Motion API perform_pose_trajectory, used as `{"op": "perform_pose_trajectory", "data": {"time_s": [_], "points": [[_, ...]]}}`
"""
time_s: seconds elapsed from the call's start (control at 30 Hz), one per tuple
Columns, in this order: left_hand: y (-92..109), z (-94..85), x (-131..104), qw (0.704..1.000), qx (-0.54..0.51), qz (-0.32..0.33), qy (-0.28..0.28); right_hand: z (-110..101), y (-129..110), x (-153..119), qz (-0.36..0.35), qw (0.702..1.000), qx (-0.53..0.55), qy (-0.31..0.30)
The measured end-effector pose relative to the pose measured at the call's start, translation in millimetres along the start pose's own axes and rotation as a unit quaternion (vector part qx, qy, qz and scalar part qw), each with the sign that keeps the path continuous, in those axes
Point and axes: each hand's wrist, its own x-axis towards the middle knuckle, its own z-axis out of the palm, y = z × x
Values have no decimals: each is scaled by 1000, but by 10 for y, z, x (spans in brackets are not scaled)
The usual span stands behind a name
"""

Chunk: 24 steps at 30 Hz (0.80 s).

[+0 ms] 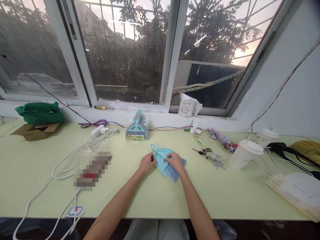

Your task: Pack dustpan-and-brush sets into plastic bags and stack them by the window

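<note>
A small light-blue dustpan (160, 166) and a matching hand brush (172, 172) lie one over the other on the table in front of me. The brush is on top, its blue bristles pointing to the lower right and the handle end to the upper left. My left hand (147, 164) has its fingers curled at the dustpan's left edge, pinching it. Over the brush head, my right hand (176, 161) grips with thumb and fingers, partly covering it. Behind them stands a bundle of similar brush-and-dustpan sets (137, 127) in clear plastic.
White cables (56, 166) and a blurred patch (93, 171) lie on the left. To the right are keys (206, 152), a folded umbrella-like bundle (223, 139) and lidded white cups (246, 155). An open cardboard box (35, 131) under green cloth (40, 112) sits far left.
</note>
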Motion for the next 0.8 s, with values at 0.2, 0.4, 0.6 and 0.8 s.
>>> {"op": "perform_pose_trajectory", "data": {"time_s": [0.2, 0.4, 0.6, 0.8], "points": [[43, 133, -44, 999, -4, 47, 3, 95, -16, 4, 4, 998, -16, 56], [-50, 77, 47, 982, 109, 153, 33, 200, 6, 32, -22, 998, 10, 53], [-8, -68, 270, 957, 151, 250, 8, 227, -22, 41, -77, 994, 78, 16], [-86, -19, 322, 926, 181, 312, -107, 278, -38, 79, -100, 992, 74, -3]]}}
